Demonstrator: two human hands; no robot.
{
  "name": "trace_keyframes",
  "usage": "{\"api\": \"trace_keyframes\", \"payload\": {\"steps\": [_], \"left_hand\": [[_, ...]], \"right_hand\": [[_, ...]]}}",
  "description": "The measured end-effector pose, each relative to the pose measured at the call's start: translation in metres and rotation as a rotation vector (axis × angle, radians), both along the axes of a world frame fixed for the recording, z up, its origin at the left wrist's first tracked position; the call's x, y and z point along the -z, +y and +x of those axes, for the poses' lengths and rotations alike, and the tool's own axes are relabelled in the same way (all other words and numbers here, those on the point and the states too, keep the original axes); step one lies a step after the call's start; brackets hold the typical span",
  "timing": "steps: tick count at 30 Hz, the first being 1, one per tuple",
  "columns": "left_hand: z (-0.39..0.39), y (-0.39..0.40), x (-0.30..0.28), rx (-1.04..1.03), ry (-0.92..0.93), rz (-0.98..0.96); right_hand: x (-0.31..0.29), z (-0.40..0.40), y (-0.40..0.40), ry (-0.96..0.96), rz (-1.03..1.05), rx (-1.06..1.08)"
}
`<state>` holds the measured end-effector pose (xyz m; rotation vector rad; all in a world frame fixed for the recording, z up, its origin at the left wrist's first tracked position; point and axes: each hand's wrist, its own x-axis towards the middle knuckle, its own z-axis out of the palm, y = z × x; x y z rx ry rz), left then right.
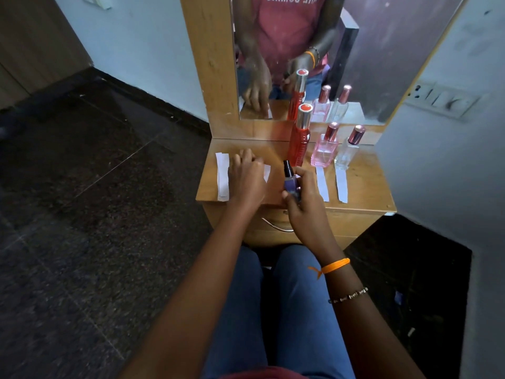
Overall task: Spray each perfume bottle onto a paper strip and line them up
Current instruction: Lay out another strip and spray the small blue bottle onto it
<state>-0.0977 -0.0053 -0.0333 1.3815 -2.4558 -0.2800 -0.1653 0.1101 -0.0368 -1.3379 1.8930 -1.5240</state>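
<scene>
My right hand (303, 195) grips a small purple perfume bottle (291, 183) with a black spray top, held upright above the wooden dresser top (363, 184). My left hand (247, 176) lies flat on a white paper strip (267, 172), of which only the right end shows. A stack of spare paper strips (222, 176) lies at the far left. At the back stand a tall red bottle (300, 135), a pink bottle (325, 147) and a clear bottle (348, 150). One used strip (322, 187) lies in front of the pink bottle, another strip (341, 186) in front of the clear one.
A mirror (382, 50) rises behind the dresser and reflects the bottles and my hands. A drawer with a metal handle (276, 225) sits under the top. A wall with a switch plate (440, 98) is close on the right; dark floor (82, 187) spreads on the left.
</scene>
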Motion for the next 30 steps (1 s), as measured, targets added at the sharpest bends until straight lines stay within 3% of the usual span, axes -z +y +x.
{"api": "trace_keyframes", "payload": {"steps": [6,14,18,26,30], "left_hand": [[-0.003,-0.001,0.011,-0.005,0.093,0.062],[0.012,0.006,0.0,0.005,0.514,0.242],[0.022,0.008,-0.005,0.032,0.622,0.259],[0.028,0.022,-0.012,0.04,0.756,0.423],[0.03,0.031,-0.014,0.032,0.81,0.536]], "right_hand": [[-0.004,-0.005,0.003,-0.249,0.016,-0.056],[-0.008,-0.004,0.006,-0.546,-0.061,-0.112],[-0.007,-0.001,0.005,-0.73,-0.117,-0.121],[-0.01,0.0,0.007,-0.968,-0.185,-0.224],[-0.009,-0.002,0.01,-0.97,-0.151,-0.275]]}}
